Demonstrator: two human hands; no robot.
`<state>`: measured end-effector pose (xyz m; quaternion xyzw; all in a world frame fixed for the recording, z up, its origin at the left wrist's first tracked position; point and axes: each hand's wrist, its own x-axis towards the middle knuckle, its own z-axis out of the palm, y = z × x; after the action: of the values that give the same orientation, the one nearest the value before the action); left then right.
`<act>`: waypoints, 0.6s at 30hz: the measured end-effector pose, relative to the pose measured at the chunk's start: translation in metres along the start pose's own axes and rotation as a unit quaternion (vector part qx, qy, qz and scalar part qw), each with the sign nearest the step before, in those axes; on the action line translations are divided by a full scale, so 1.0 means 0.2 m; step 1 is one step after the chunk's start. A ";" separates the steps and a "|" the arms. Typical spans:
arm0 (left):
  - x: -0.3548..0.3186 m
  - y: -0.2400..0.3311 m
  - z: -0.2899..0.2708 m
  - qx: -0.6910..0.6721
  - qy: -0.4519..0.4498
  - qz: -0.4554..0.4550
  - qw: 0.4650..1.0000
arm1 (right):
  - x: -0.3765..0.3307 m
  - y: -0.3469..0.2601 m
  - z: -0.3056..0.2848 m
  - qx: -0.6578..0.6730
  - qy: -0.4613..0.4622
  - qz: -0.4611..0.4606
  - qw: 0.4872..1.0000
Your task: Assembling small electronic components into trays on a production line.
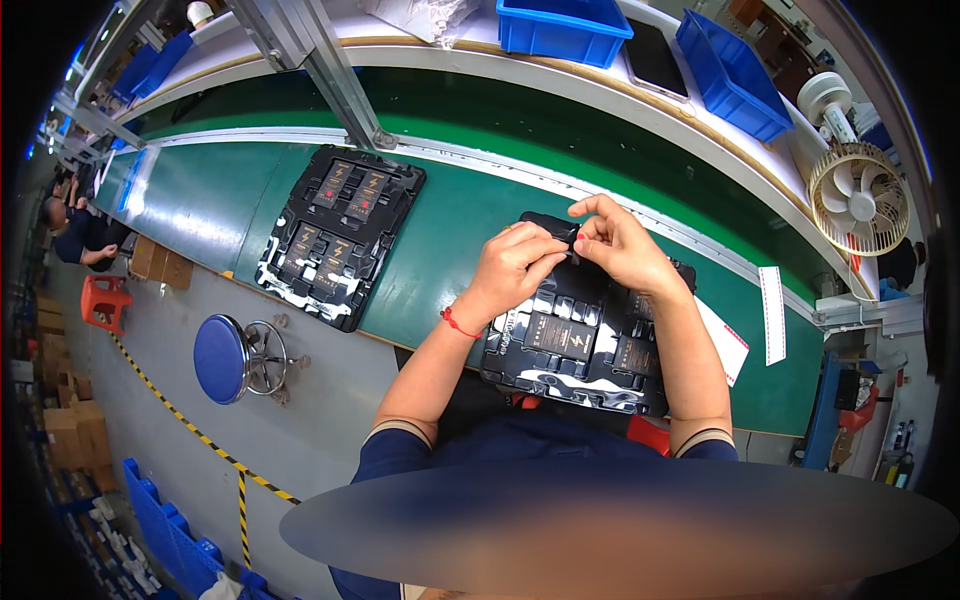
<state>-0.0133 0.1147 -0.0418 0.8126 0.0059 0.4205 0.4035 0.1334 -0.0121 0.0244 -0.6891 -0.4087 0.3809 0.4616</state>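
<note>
My left hand [517,262] and my right hand [625,250] meet above the far part of a black plastic tray [505,368]. Thumb and fingers of both are pinched together around something small and dark, too small to name. A small red spot shows at the right fingertips. In the tray below lie flat black battery packs, one plain to see in the middle [560,336] and another nearer the right forearm [636,355]. My hands and forearms hide parts of the tray.
To the left on the green bench lies a second black tray [393,215] holding several battery packs, two with red dots. White strips [772,315] lie at right. Beyond are a shelf with blue bins [565,35] and a fan [858,190]. A blue stool [222,358] stands left.
</note>
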 end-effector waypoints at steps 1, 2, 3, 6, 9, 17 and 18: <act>0.00 0.00 0.00 -0.002 0.001 0.003 1.000 | 0.01 0.02 0.00 -0.004 -0.004 -0.007 1.000; 0.00 0.00 0.00 -0.004 0.002 0.007 1.000 | 0.01 0.03 0.00 -0.008 -0.009 -0.013 1.000; 0.00 0.00 0.00 -0.004 0.002 0.006 1.000 | 0.01 0.02 0.00 -0.008 -0.009 -0.013 1.000; 0.00 -0.01 0.00 -0.003 -0.003 0.007 1.000 | 0.01 0.02 0.02 -0.013 -0.007 -0.006 1.000; 0.00 -0.01 0.00 -0.002 -0.008 0.002 1.000 | 0.01 0.04 0.02 -0.012 -0.006 -0.013 1.000; -0.01 0.00 0.00 0.002 -0.009 -0.002 1.000 | 0.01 0.06 0.02 -0.015 0.002 -0.023 1.000; -0.01 0.00 0.00 0.002 -0.010 -0.001 1.000 | 0.01 0.06 0.02 -0.015 0.003 -0.023 1.000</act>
<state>-0.0141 0.1146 -0.0431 0.8172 0.0039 0.4121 0.4030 0.1323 -0.0116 0.0114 -0.6875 -0.4285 0.3624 0.4610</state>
